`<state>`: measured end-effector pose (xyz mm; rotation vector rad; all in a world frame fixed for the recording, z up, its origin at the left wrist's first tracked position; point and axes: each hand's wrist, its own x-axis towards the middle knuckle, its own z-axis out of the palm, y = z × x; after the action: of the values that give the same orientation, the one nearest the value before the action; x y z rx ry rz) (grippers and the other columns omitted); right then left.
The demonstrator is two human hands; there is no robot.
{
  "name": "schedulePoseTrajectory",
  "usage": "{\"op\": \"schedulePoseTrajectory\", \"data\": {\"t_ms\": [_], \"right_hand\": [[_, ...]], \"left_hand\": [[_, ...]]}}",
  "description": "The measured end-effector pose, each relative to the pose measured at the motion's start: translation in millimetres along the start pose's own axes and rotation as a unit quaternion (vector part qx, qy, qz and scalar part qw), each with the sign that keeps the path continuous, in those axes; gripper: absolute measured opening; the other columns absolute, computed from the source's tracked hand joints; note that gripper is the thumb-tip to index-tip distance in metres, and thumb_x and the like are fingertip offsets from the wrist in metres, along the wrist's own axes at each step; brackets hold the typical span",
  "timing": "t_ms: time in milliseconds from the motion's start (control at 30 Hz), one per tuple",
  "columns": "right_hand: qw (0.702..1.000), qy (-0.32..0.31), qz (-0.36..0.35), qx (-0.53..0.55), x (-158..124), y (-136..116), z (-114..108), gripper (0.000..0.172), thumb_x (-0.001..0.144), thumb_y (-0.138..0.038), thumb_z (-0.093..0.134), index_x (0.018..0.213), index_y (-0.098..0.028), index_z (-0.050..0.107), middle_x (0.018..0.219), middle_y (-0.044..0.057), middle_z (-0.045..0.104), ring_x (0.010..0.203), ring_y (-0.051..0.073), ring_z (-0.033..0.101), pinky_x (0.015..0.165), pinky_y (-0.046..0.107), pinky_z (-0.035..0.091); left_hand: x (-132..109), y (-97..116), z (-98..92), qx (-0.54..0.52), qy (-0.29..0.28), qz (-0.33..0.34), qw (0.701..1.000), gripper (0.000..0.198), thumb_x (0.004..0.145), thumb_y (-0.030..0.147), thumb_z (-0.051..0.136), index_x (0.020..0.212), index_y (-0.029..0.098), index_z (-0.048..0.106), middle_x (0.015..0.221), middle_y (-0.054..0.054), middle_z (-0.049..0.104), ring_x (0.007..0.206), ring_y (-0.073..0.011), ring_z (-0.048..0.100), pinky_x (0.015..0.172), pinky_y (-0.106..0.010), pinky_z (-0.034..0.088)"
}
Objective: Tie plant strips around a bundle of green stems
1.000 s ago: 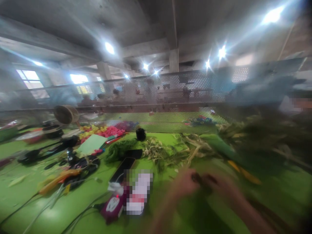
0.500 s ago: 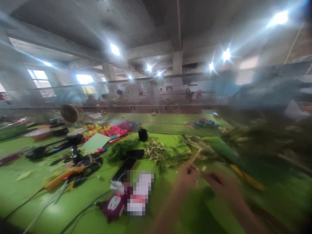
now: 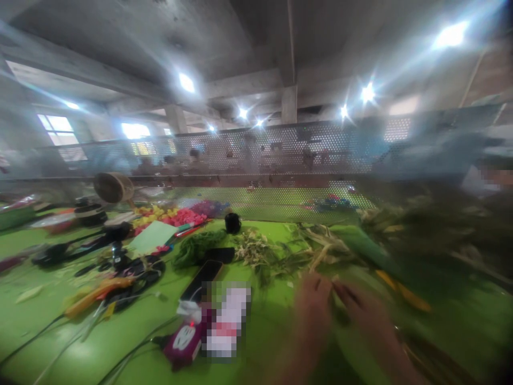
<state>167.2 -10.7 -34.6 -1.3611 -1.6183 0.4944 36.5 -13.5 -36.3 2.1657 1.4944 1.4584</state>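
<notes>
My left hand (image 3: 315,302) is over the green table with its fingers closed. Close beside it is my right hand (image 3: 360,307), its fingers drawn together and the fingertips nearly meeting those of the left. Both hands are smeared by motion, and whatever is pinched between them is too small and blurred to name. Just beyond the hands lie pale, dry-looking leafy strands (image 3: 324,246). To their left is a heap of small yellowish-green leafy pieces (image 3: 254,246).
A dark phone (image 3: 202,280) and a purple power strip (image 3: 184,339) with cords lie left of my hands. An orange-handled tool (image 3: 100,294) is farther left. A yellow strip (image 3: 403,291) lies to the right. A perforated panel (image 3: 260,203) runs along the back.
My two hands have drawn closer together, the left shifting slightly right. A pale tip seen between the fingers earlier is now hard to make out. The view has shifted a little.
</notes>
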Motion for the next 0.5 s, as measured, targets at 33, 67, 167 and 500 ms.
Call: {"op": "schedulePoseTrajectory", "data": {"t_ms": [33, 67, 167, 500], "right_hand": [[1.000, 0.005, 0.014, 0.014, 1.3, -2.3, -1.4, 0.034, 0.082, -0.047, 0.050, 0.085, -0.023, 0.074, 0.081, 0.004, 0.075, 0.071, 0.022, 0.067, 0.062, 0.027, 0.051], [0.999, 0.006, 0.023, 0.029, 3.1, -4.1, -3.0, 0.034, 0.081, -0.048, 0.051, 0.082, -0.023, 0.074, 0.078, 0.003, 0.075, 0.069, 0.022, 0.067, 0.061, 0.027, 0.051], [0.998, -0.002, 0.029, 0.064, 10.1, -4.6, -8.6, 0.032, 0.078, -0.049, 0.054, 0.076, -0.023, 0.073, 0.073, 0.002, 0.073, 0.069, 0.021, 0.065, 0.062, 0.026, 0.050], [0.997, -0.029, 0.052, 0.049, 18.2, -9.4, -18.8, 0.023, 0.072, -0.042, 0.059, 0.069, -0.021, 0.069, 0.063, 0.000, 0.064, 0.062, 0.017, 0.057, 0.055, 0.024, 0.042]], "left_hand": [[-0.9, 1.7, 0.6, 0.017, -0.009, 0.005, 1.000, 0.017, 0.082, 0.007, 0.045, 0.076, 0.018, 0.058, 0.080, -0.005, 0.056, 0.078, -0.0177, 0.049, 0.070, -0.029, 0.038], [-1.6, 3.6, 1.0, 0.026, -0.022, 0.007, 0.999, 0.016, 0.082, 0.007, 0.046, 0.080, 0.018, 0.058, 0.083, -0.006, 0.057, 0.080, -0.0186, 0.050, 0.072, -0.031, 0.039], [-2.6, 8.6, 0.6, 0.009, -0.066, 0.006, 0.998, 0.024, 0.075, 0.007, 0.052, 0.096, 0.018, 0.058, 0.097, -0.009, 0.058, 0.087, -0.0214, 0.052, 0.076, -0.034, 0.043], [19.3, 1.7, -26.9, -0.061, -0.130, -0.066, 0.987, 0.022, 0.084, 0.015, 0.044, 0.091, 0.017, 0.064, 0.091, -0.007, 0.063, 0.086, -0.0188, 0.056, 0.077, -0.032, 0.042]]}}
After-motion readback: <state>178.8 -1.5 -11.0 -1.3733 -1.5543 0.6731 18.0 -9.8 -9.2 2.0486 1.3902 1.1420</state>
